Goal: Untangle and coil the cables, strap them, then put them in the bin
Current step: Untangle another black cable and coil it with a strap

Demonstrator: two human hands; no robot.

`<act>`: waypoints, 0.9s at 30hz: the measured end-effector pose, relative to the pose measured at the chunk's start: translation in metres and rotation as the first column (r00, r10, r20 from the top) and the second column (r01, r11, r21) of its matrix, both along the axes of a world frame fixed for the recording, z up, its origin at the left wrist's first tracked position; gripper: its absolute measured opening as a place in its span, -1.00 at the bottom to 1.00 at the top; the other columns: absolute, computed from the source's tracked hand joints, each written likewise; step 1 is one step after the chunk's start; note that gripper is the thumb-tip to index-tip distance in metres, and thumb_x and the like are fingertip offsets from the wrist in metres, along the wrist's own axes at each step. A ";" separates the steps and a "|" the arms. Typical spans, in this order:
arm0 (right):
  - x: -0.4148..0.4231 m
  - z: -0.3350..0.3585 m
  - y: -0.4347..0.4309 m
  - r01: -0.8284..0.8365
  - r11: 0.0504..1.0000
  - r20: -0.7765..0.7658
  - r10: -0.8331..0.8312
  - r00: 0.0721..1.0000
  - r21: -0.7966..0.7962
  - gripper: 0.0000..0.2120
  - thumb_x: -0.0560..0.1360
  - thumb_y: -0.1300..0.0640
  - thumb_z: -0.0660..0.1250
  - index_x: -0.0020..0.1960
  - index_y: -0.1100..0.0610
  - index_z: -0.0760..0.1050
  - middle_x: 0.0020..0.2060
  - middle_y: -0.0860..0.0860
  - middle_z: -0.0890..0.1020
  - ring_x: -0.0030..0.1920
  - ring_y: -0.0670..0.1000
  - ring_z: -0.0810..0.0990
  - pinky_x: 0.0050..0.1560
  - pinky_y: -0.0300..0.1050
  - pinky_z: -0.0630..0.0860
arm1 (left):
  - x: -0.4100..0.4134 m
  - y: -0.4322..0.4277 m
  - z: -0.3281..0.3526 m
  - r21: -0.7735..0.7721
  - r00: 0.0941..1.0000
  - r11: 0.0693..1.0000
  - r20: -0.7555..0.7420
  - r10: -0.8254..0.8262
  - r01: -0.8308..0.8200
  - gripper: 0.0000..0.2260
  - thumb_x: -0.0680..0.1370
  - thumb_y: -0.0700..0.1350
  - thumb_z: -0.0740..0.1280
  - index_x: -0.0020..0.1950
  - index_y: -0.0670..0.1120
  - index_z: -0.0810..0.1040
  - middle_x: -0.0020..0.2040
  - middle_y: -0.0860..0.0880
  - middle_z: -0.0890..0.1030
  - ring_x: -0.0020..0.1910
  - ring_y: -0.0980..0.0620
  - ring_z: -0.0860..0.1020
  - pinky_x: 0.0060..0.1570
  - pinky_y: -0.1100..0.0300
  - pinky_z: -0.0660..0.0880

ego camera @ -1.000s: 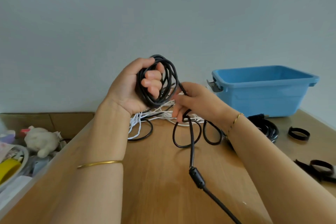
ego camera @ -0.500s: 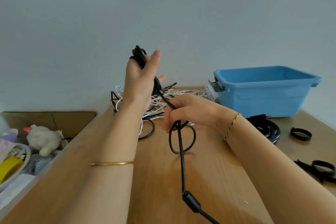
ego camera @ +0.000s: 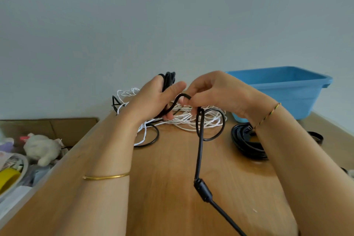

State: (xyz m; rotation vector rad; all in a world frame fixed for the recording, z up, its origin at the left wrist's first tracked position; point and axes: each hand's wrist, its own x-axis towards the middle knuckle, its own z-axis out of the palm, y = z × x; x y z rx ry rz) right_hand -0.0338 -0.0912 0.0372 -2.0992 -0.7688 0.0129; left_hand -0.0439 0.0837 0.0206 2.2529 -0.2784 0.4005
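Left hand point(ego camera: 153, 99) grasps black cable coil point(ego camera: 169, 78), raised above surface point(ego camera: 172, 178). Right hand point(ego camera: 216, 94) pinches loop point(ego camera: 182, 95) beside it; free tail point(ego camera: 199, 155) hangs toward camera. Judged light, pliable, springy; ferrite lump point(ego camera: 203, 190) rigid. Take hold on bare cord, clear of lump.

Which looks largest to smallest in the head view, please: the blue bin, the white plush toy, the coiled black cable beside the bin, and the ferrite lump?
1. blue bin
2. white plush toy and coiled black cable: alike; a forearm hides part of the cable, so unranked
3. ferrite lump, though nearest the camera
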 end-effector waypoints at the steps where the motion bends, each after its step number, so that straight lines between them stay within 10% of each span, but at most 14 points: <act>1: 0.000 0.001 -0.001 0.004 1.000 0.014 -0.004 1.000 0.010 -0.88 0.37 0.21 0.42 -0.13 0.24 0.62 -0.30 0.16 0.65 -0.24 -0.03 0.54 0.04 0.05 0.55 | -0.002 0.000 0.000 -0.023 0.998 0.998 -0.021 -0.057 0.057 -0.49 0.43 0.28 0.18 -0.02 -0.19 0.39 -0.36 -0.06 0.64 -0.53 0.07 0.55 -0.50 0.31 0.41; 6: 0.003 0.002 0.001 0.065 0.995 0.183 -0.077 0.980 0.071 -0.86 0.34 0.34 0.38 -0.17 0.14 0.63 -0.39 -0.07 0.60 -0.38 -0.17 0.50 -0.26 -0.27 0.49 | -0.006 -0.003 0.003 -0.070 0.968 0.973 -0.113 -0.225 0.218 -0.57 0.45 0.24 0.31 0.00 -0.12 0.48 -0.28 -0.18 0.67 -0.58 0.06 0.43 -0.51 0.32 0.33; 11: 0.004 0.000 0.005 0.133 0.988 0.350 -0.151 0.925 0.075 -0.82 0.33 0.28 0.40 -0.15 0.05 0.67 -0.29 -0.12 0.66 -0.26 -0.10 0.60 -0.15 -0.03 0.59 | -0.006 -0.003 0.006 0.070 0.964 0.986 -0.235 -0.128 0.148 -0.61 0.42 0.16 0.39 -0.23 -0.19 0.50 -0.40 -0.23 0.61 -0.55 0.04 0.43 -0.41 0.26 0.38; 15: -0.001 0.002 0.008 0.068 0.996 0.333 -0.081 0.939 0.051 -0.82 0.35 0.33 0.40 -0.13 0.11 0.68 -0.29 -0.11 0.64 -0.29 -0.11 0.56 -0.23 -0.21 0.51 | -0.007 0.001 0.004 0.129 0.955 0.990 -0.295 -0.022 0.063 -0.58 0.46 0.16 0.36 -0.36 -0.18 0.51 -0.59 -0.04 0.50 -0.58 0.07 0.40 -0.40 0.28 0.38; 27: 0.011 0.000 0.002 0.109 0.992 0.499 -0.124 0.858 0.058 -0.91 0.36 0.14 0.47 -0.16 -0.03 0.64 -0.05 -0.06 0.55 -0.02 -0.08 0.53 0.01 0.03 0.51 | -0.017 -0.003 0.014 -0.069 0.932 0.989 -0.332 -0.147 0.132 -0.76 0.56 -0.18 0.23 -0.31 -0.18 0.39 -0.58 -0.07 0.46 -0.67 0.06 0.29 -0.56 0.30 0.27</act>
